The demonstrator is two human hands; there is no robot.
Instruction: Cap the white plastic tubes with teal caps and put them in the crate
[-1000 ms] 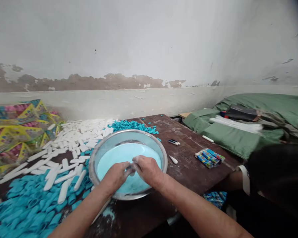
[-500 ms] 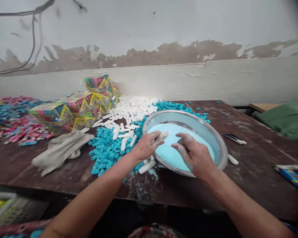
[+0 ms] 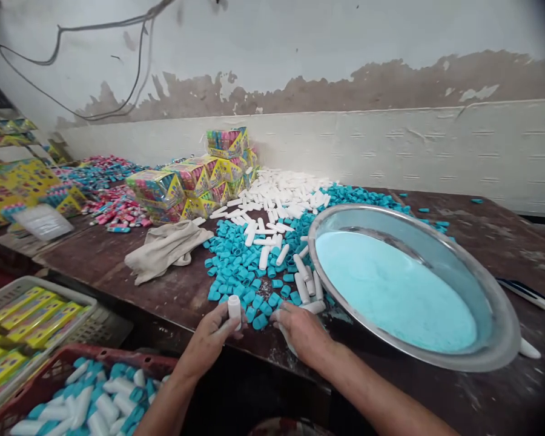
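Observation:
My left hand is closed round a small white plastic bottle, held upright with its open neck on top, at the table's front edge. My right hand is at the near side of a heap of blue caps, its fingers drawn together; whatever they may grip is hidden. Several white bottles lie between that heap and a large metal basin. Pale blue powder fills the lower part of the basin.
A cloth glove lies left of the caps. Behind are stacked display boxes and a pile of white bottles. At lower left, a red crate holds capped bottles beside a white basket of yellow boxes. A knife lies right.
Both hands have left the basin and moved to the caps near the table's front edge. The white bottle stays in my left hand, now upright. The view has turned left.

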